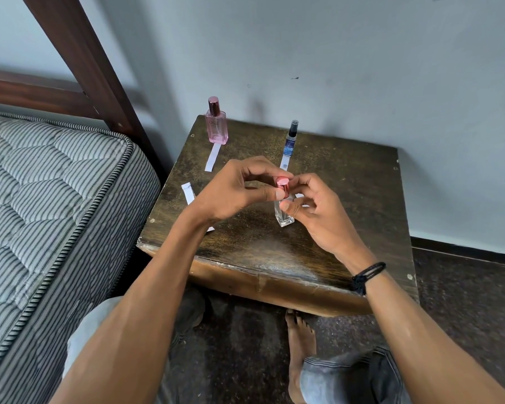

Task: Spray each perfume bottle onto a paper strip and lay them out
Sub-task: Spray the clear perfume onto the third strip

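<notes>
- Seemingly, two of three bottles are being shown as finished on the dark, worn wooden table (347,176).
- A white paper strip (212,157) is being displayed before the square pink glass bottle (216,126), and a second strip (284,163) before the slim blue spray bottle (290,141).
- A third strip (188,192) is being left waiting at the left.
- The clear square glass bottle (285,218), at the table's middle, is being gripped by the right hand (318,208).
- Its shiny pink cap (282,185) is being pinched by the left hand (231,193), so this last spraying is being judged undone.
</notes>
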Motion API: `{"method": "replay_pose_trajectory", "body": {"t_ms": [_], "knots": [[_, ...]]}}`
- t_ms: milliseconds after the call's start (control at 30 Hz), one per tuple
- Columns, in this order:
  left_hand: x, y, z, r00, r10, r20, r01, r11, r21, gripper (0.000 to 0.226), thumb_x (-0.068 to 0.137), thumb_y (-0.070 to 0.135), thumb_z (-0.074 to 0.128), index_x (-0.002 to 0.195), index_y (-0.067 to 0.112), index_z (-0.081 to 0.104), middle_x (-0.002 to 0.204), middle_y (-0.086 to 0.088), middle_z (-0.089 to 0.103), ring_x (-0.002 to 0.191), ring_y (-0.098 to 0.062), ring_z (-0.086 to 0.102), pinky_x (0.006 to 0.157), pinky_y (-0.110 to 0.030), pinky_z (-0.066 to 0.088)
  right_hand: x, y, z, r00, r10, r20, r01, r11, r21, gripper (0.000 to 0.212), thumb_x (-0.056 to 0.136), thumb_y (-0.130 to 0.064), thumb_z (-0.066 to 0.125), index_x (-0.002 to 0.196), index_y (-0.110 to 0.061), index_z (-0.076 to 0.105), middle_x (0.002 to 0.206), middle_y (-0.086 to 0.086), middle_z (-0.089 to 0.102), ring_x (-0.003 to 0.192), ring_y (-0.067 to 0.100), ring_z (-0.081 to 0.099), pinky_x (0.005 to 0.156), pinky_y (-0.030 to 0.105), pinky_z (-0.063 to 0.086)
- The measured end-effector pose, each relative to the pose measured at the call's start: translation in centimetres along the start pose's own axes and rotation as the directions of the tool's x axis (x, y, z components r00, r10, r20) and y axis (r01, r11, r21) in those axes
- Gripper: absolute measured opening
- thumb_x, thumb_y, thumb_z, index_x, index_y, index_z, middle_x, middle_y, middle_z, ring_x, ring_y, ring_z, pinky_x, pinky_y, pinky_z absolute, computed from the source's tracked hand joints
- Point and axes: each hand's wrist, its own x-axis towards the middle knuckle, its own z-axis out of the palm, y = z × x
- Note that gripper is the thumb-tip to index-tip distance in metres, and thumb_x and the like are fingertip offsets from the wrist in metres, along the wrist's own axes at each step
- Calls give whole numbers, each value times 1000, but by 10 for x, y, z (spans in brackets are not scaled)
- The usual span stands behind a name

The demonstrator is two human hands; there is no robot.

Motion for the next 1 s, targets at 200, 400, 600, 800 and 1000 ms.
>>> {"method": "replay_pose_trajectory", "body": {"t_ms": [200, 400, 600, 800, 1000], "knots": [[0, -1, 3, 997, 71, -11, -70, 993, 91, 27, 83, 14, 81, 108, 8, 75, 105, 2, 69, 102, -15, 67, 97, -32, 52, -2, -3, -2, 1000, 8, 28, -8, 1000, -26, 33, 90, -26, 74, 119, -19, 59, 112, -5, 73, 100, 19, 70, 89, 26, 58], [1, 2, 9, 998, 58, 15, -59, 995, 80, 27, 85, 15, 79, 111, 19, 74, 108, 6, 68, 104, -15, 67, 97, -37, 53, -4, -6, -11, 999, 39, 31, -40, 998, 54, 36, 86, -17, 78, 116, -17, 58, 108, -4, 76, 96, 15, 72, 82, 20, 56], [-1, 2, 11, 997, 11, 81, -10, 1000, -5, 33, 86, 8, 77, 118, 4, 70, 115, -7, 70, 106, -22, 69, 97, -40, 55, 0, -8, -34, 1000, 19, -1, -19, 999, 43, 43, 73, -17, 85, 111, -14, 65, 105, 0, 77, 97, 14, 74, 82, 23, 58], [-2, 2, 16, 995, -12, 94, 16, 999, -44, 31, 87, 4, 76, 117, 6, 70, 106, 7, 72, 101, -11, 69, 93, -24, 53, 19, 10, -49, 968, -33, -247, -23, 976, -218, 10, 90, -21, 76, 96, -29, 74, 97, -6, 71, 86, 13, 66, 71, 23, 54], [-2, 0, 17, 995, -15, 99, 18, 1000, -24, 34, 86, 8, 78, 119, 7, 70, 110, 7, 71, 105, -13, 69, 97, -31, 53, 40, 23, -40, 997, -44, -66, 2, 849, -529, 17, 94, -26, 72, 110, -26, 78, 93, -11, 57, 79, 2, 54, 66, 12, 36]]}}
